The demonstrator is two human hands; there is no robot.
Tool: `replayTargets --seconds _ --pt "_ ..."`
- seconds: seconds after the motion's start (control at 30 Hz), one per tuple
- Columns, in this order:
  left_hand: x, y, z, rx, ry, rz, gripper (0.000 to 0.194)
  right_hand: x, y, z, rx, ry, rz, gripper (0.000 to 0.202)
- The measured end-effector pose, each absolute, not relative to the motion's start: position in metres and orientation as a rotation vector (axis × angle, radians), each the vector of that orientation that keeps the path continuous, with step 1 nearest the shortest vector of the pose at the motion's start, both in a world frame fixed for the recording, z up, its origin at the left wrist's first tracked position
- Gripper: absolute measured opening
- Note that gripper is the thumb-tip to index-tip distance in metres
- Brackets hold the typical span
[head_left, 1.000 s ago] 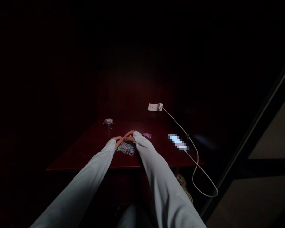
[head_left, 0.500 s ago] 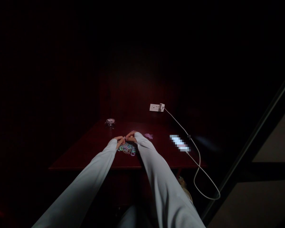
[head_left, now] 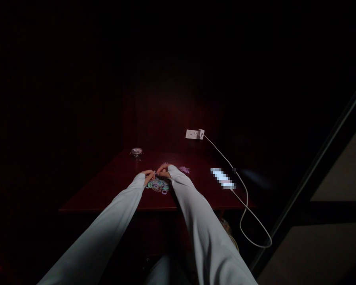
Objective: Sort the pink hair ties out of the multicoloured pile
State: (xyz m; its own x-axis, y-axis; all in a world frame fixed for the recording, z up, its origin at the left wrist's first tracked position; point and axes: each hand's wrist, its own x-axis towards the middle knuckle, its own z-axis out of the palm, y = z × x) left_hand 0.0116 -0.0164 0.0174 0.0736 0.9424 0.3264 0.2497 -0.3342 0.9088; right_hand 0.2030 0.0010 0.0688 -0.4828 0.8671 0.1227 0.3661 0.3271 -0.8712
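My left hand (head_left: 149, 174) and my right hand (head_left: 163, 170) meet fingertip to fingertip over a pile of small coloured elastic hair ties (head_left: 158, 185). The fingers of both are closed in a pinch. A tiny pale spot shows where the fingertips join, too small to make out. Green, blue, lilac and yellowish rings lie in the pile, partly hidden by my hands and the right sleeve. To the right of my right hand is a separate small heap of purple hair ties (head_left: 184, 170). Just beyond that hand, a few pinkish ties (head_left: 165, 163) show.
A round clear container (head_left: 137, 152) stands at the far left of the dark red table (head_left: 106, 186). On the right lies a lit phone (head_left: 222, 178), its white cable (head_left: 247, 194) looping past the table edge and up to a wall socket (head_left: 192, 134).
The whole view has shifted very slightly, with things appearing a little further left. My hands stay together over the pile, with hardly any visible finger movement.
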Motion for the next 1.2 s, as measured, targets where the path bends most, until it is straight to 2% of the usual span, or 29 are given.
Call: replayTargets --seconds 0.27,0.6,0.77,1.0,1.2 --pt "0.009 -0.01 0.012 1.666 1.193 1.306 0.054 0.207 0.009 0.064 -1.145 -1.99 1.016 0.011" --pt "0.011 -0.01 0.01 1.655 1.194 1.319 0.048 0.204 0.002 0.061 -1.101 -2.032 1.105 0.038" --pt "0.008 -0.01 0.01 1.671 1.185 1.282 0.043 0.203 0.001 0.06 -1.121 -2.026 1.063 0.04" --pt "0.005 -0.005 0.006 1.687 1.18 1.28 0.048 0.217 0.009 0.061 -1.166 -2.031 0.949 0.023" --pt "0.003 0.001 -0.001 1.699 1.141 1.274 0.051 0.213 0.004 0.065 -1.176 -2.044 0.966 0.039"
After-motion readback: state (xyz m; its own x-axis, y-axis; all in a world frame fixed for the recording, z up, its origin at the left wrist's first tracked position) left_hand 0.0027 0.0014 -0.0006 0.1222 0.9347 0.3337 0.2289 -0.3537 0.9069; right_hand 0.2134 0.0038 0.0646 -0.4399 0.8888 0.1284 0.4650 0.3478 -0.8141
